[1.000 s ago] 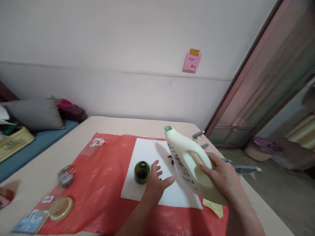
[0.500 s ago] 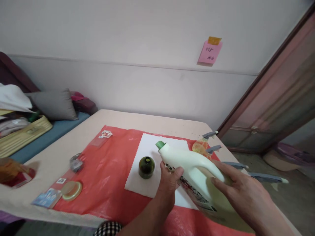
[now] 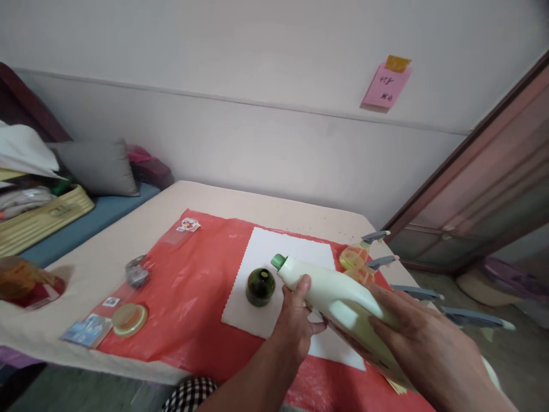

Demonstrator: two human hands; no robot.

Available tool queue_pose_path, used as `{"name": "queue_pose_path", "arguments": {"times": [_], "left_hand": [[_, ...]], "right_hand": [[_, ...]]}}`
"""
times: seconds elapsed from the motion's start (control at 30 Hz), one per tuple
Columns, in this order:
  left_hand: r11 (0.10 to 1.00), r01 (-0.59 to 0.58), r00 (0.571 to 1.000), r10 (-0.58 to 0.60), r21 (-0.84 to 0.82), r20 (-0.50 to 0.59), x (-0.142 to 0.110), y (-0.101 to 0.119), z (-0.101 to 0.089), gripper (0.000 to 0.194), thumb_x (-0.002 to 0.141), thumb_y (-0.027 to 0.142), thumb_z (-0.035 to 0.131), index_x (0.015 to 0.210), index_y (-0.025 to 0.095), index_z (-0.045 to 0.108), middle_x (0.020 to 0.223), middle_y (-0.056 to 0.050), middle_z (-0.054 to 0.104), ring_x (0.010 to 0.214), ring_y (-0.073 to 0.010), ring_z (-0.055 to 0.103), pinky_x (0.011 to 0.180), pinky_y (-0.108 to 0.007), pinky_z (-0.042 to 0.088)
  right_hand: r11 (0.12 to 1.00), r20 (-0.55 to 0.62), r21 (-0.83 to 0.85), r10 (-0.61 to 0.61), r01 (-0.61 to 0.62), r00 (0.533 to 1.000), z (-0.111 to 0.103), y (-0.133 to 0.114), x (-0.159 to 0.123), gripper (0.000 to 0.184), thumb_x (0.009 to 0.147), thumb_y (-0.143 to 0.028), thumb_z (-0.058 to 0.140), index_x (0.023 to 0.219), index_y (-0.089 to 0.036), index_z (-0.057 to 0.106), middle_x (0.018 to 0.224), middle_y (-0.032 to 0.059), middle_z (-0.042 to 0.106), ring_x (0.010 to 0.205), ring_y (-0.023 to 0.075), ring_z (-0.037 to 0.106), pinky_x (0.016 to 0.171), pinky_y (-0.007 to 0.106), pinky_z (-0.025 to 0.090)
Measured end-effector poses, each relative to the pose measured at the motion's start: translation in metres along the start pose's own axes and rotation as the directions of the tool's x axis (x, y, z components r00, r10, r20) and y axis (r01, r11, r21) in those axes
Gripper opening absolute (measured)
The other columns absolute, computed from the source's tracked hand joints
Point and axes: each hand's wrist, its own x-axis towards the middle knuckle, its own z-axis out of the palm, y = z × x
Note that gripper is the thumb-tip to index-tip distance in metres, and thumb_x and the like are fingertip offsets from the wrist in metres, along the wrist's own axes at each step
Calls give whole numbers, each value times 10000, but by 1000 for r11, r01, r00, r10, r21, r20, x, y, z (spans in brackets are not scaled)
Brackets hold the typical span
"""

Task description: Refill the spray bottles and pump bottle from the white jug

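A large pale green jug (image 3: 338, 289) with a dark green spout lies tilted between both hands, its mouth pointing left. My right hand (image 3: 412, 326) is wrapped round its handle. Below the neck, my left hand (image 3: 298, 317) supports it, thumb on top and fingers underneath. Just left of the spout stands a small dark green glass bottle (image 3: 260, 287), upright with a narrow opening on top. The spout is close to that bottle but apart from it. Under the bottle lies a white sheet with scalloped edges (image 3: 242, 312). Whether any liquid leaves the spout I cannot see.
A red plastic sheet (image 3: 189, 286) covers much of the table (image 3: 274, 200). Spray bottles (image 3: 355, 254) stand along the right edge. At left are a round lid (image 3: 129, 319), a blue packet (image 3: 87, 331), a crumpled grey item (image 3: 137, 272) and an amber bottle (image 3: 28, 283).
The jug has tipped further towards level and turned, hiding its label. My left thumb has moved up onto its neck. The whole view has shifted slightly.
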Motion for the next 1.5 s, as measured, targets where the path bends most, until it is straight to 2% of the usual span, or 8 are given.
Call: {"name": "queue_pose_path", "arguments": {"times": [0.1, 0.17, 0.33, 0.47, 0.6, 0.87, 1.1, 1.5], "left_hand": [[998, 52, 999, -52, -32, 2, 2, 2, -1, 734, 738, 685, 678, 1329, 334, 421, 1499, -92, 446, 1334, -345, 461, 1058, -685, 343], [995, 78, 997, -78, -65, 2, 4, 3, -2, 713, 765, 682, 649, 1338, 307, 450, 1474, -112, 466, 1317, -345, 475, 1051, -672, 362], [982, 112, 994, -110, -150, 20, 7, 0, -3, 604, 833, 595, 606, 1307, 230, 524, 1409, -141, 510, 1279, -340, 492, 1009, -609, 439], [975, 84, 996, -81, -207, 24, 4, -2, -3, 561, 855, 576, 575, 1286, 217, 550, 1417, -133, 508, 1249, -336, 506, 986, -596, 459], [967, 85, 996, -78, -240, 38, 3, -3, -4, 547, 850, 585, 572, 1243, 205, 591, 1386, -137, 542, 1226, -326, 520, 973, -577, 469], [962, 84, 996, -75, -261, 42, 6, -4, -7, 540, 832, 591, 588, 1210, 207, 622, 1379, -127, 558, 1168, -308, 550, 905, -524, 501], [961, 78, 995, -58, -267, 85, 4, -2, -7, 590, 840, 612, 556, 1259, 200, 602, 1391, -130, 551, 1113, -300, 570, 848, -474, 526], [956, 82, 991, -48, -282, 128, 3, -2, -6, 608, 851, 641, 516, 1271, 210, 607, 1325, -123, 571, 1065, -292, 571, 821, -463, 533]], "right_hand": [[964, -37, -181, -203, 194, 978, -1, -4, -1, 364, 785, -334, 449, 1011, -288, 731, 880, 41, 697, 656, 240, 634, 522, 330, 403], [925, -77, -273, -293, 262, 953, -3, -9, -2, 354, 811, -297, 426, 1007, -260, 718, 902, 52, 696, 663, 233, 635, 533, 336, 399], [857, -4, -407, -347, 315, 938, -10, -24, 0, 381, 856, -146, 366, 1090, -196, 663, 840, 23, 658, 634, 209, 596, 607, 348, 403], [826, -11, -422, -418, 375, 909, -13, -31, 4, 383, 827, -108, 356, 1089, -178, 627, 818, 14, 627, 669, 204, 594, 661, 351, 389], [829, 16, -410, -412, 382, 911, -12, -35, 8, 377, 831, -97, 369, 1108, -184, 609, 843, 17, 620, 741, 203, 608, 692, 347, 373], [808, 18, -422, -447, 412, 894, -7, -33, 9, 356, 894, -100, 378, 1172, -190, 580, 835, 9, 614, 749, 208, 584, 708, 355, 353], [822, -72, -446, -427, 354, 901, -4, -46, 9, 327, 976, -155, 333, 1149, -191, 608, 934, 37, 658, 804, 245, 599, 857, 451, 378], [839, -114, -432, -414, 330, 903, -4, -59, 6, 337, 1004, -192, 318, 1180, -176, 604, 1032, 79, 660, 872, 297, 602, 949, 563, 388]]}}
